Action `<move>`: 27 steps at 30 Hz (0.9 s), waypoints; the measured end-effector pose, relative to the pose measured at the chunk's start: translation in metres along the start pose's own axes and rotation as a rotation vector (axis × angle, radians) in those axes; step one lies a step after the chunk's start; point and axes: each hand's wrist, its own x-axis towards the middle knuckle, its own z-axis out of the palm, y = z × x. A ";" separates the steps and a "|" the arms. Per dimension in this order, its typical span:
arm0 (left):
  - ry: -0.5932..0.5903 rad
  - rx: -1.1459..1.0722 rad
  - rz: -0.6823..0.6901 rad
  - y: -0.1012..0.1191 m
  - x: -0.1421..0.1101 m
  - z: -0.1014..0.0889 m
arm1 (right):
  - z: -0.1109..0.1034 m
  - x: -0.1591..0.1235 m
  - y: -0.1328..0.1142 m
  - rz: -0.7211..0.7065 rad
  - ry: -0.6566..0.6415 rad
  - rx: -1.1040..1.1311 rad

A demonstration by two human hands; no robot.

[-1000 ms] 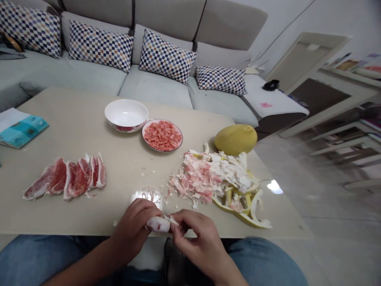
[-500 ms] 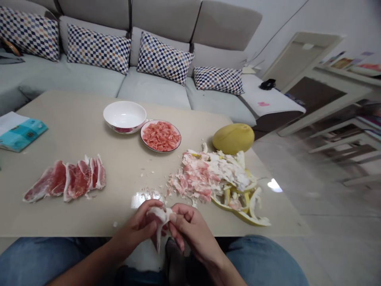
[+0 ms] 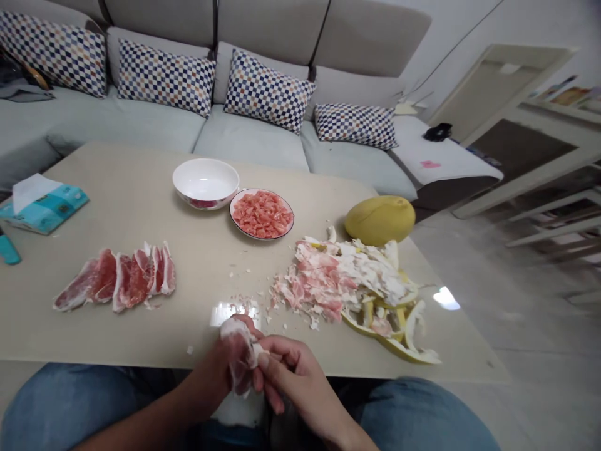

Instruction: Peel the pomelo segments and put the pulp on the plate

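At the table's front edge, my left hand point(image 3: 210, 371) is closed around a pomelo segment point(image 3: 238, 358), pink with whitish membrane on it. My right hand point(image 3: 303, 381) pinches the white membrane at the segment's right side between thumb and fingers. Farther left lies a row of pomelo segments point(image 3: 124, 279), red-pink with pale skins. Beyond my hands stand a plate of peeled pomelo flesh point(image 3: 263, 214) and a white bowl point(image 3: 205, 178). To the right, a heap of torn membranes point(image 3: 323, 279) lies over thick yellow-and-white rind point(image 3: 408, 351).
A whole yellow pomelo point(image 3: 380, 220) sits behind the heap. At the left are a blue tissue pack point(image 3: 49, 210) and a turquoise-handled object point(image 3: 8, 249), cut off by the frame. The table's point(image 3: 117, 341) front edge runs above my knees; a sofa point(image 3: 248, 134) stands behind.
My left hand has turned the pomelo segment so its pink side faces me more. The view has shifted slightly left, bringing the turquoise-handled object into sight. My right hand still pinches the membrane.
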 end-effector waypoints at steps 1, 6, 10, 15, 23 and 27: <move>-0.017 -0.054 0.028 0.004 0.002 0.001 | -0.001 -0.002 -0.002 -0.003 0.014 -0.015; -0.045 -0.178 0.079 0.019 0.008 0.000 | -0.009 -0.008 -0.014 -0.039 0.101 -0.114; -0.161 -0.244 0.038 0.014 0.010 -0.007 | -0.028 -0.006 -0.017 -0.199 0.311 -0.451; -0.251 -0.292 0.027 0.010 0.011 -0.015 | -0.083 0.010 -0.010 -0.545 0.716 -1.164; -0.174 -0.109 0.040 -0.003 0.017 -0.025 | -0.055 0.008 -0.006 -0.696 0.510 -1.161; -0.095 0.084 0.041 -0.018 0.015 -0.033 | -0.013 0.004 -0.001 -0.674 0.303 -0.984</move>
